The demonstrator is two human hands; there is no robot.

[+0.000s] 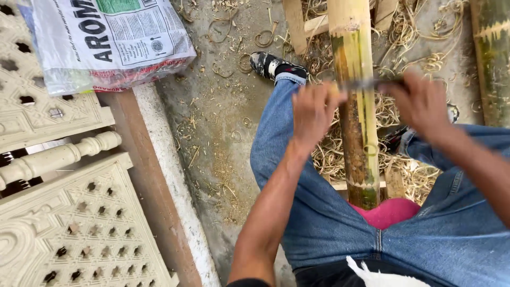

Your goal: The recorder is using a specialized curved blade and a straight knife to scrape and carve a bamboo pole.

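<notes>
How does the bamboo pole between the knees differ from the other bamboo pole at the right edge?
The bamboo pole between the knees has pale yellow strips where its skin is scraped away; the bamboo pole at the right edge is mostly green and brown. A blade lies across the near pole, gripped by the left hand and right hand; the far pole lies untouched. Both lie among curled shavings on the concrete floor.

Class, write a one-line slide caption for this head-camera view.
Both hands, left hand and right hand, draw a blade across an upright bamboo pole above curled shavings.
</notes>
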